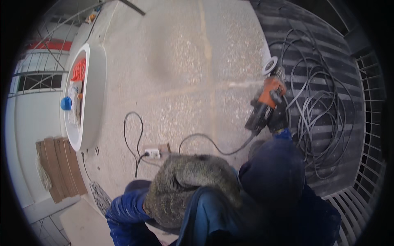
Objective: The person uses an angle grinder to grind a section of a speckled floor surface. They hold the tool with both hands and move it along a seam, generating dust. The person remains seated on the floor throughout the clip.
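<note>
My right hand (278,118), in a dark glove, is closed around the body of an orange and black angle grinder (269,95). The grinder's pale round disc (269,65) is at the right edge of the speckled pale floor, beside dark striped flooring. Close to the camera, my left hand (191,186) wears a thick grey-green knitted glove. Its fingers are curled at the edge of a blue cloth (211,213), which hides part of them. From the back of the grinder a dark cord (205,137) loops left to a white socket block (153,153).
A large tangle of grey cable (320,110) lies on the striped floor (340,164) at right. White railings (369,123) border that side. On the left stand a white oval tub (92,98) holding red and blue items, brown cardboard (61,166) and metal scaffolding (49,53).
</note>
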The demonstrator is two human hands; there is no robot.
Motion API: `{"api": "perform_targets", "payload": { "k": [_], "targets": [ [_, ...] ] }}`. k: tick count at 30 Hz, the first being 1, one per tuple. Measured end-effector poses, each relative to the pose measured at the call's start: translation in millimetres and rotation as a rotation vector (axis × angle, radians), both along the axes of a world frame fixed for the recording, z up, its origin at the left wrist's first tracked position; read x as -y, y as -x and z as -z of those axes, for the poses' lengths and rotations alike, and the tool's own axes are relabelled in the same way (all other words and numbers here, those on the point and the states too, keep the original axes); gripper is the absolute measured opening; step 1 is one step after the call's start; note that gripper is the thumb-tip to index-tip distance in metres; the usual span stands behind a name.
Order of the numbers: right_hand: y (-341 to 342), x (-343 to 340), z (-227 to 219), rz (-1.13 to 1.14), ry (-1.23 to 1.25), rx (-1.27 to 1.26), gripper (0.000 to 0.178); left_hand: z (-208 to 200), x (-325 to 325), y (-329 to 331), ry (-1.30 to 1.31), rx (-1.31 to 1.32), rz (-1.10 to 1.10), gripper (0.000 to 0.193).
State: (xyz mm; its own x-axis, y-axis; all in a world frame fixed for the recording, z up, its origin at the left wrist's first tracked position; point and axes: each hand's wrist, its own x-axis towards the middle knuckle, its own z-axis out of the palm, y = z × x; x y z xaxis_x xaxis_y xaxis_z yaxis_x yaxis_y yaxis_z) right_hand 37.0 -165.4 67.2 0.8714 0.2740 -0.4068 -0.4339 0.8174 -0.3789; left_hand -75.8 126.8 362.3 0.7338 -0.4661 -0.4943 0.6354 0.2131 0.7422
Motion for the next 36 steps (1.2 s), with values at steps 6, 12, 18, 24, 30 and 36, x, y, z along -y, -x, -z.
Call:
{"api": "perform_targets", "payload": {
  "k": [6, 12, 18, 24, 30, 36],
  "targets": [
    [11.7, 5.1, -11.8, -0.073, 0.048, -0.025, 0.058, 3.5, -7.0, 7.8, -0.032, 0.031, -0.046, 0.037],
    [3.3, -7.9, -14.0, -0.073, 0.070, -0.020, 0.058, 8.4, -13.6, -4.4, -0.062, 0.010, -0.012, 0.038],
    [-9.7, -13.8, -7.6, -0.080, 0.109, -0.003, 0.059, 24.4, -19.2, -28.1, -0.135, -0.006, 0.061, 0.039],
    [-21.1, -16.3, -1.4, -0.083, 0.154, 0.010, 0.059, 64.5, -12.2, -50.0, -0.460, 0.087, 0.245, 0.040],
    [-4.7, -7.9, 31.8, -0.059, 0.055, -0.089, 0.055, 172.8, 63.1, -76.3, -1.023, 0.512, 0.396, 0.082],
    [29.2, 11.8, 41.7, 0.051, 0.102, -0.116, 0.046, 243.8, 134.8, -88.1, -0.876, 0.365, 0.229, 0.075]
  ]
}}
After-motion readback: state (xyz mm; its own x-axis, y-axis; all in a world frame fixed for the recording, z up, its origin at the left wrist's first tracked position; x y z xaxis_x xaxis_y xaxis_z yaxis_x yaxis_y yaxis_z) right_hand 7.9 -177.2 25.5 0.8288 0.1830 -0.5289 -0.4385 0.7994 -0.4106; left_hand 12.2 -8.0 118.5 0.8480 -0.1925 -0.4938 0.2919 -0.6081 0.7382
